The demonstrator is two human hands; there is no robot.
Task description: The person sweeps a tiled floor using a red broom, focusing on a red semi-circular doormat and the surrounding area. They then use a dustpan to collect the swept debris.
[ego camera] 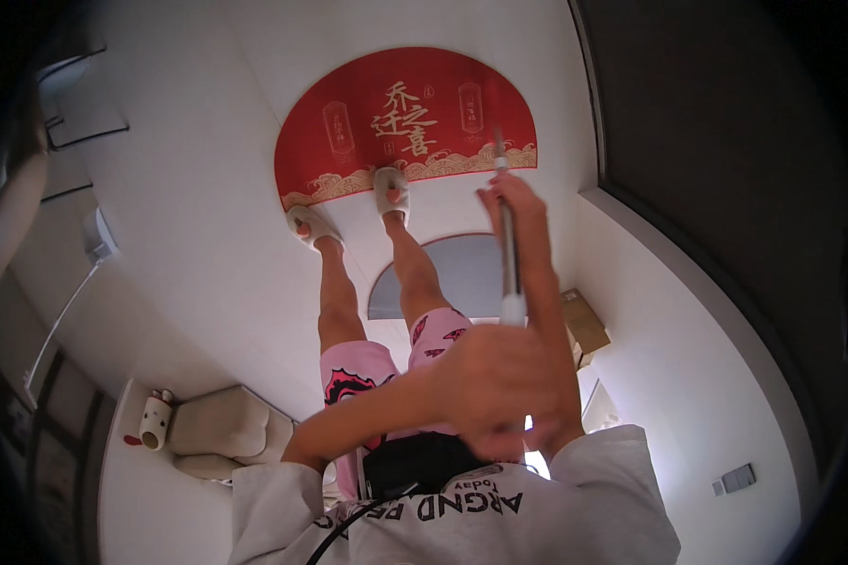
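Observation:
A metal pole (510, 247) with white plastic parts runs up the picture in front of me. My left hand (498, 388) is wrapped around its near, white end, close to my chest; the hand is blurred. Farther along the pole, my right hand (514, 198) grips it just below a white collar (500, 163). Beyond that collar the pole thins and blurs over a red half-round mat (403, 85), and its far end cannot be made out. The mat bears gold writing and a wave pattern.
My feet, in pale slippers (391, 191), stand at the red mat's straight edge. A grey half-round mat (459, 275) and a cardboard box (585, 321) lie near my legs. A dark panel (707, 141) and pale wall are right; a beige upholstered seat (219, 424) and chair legs, left.

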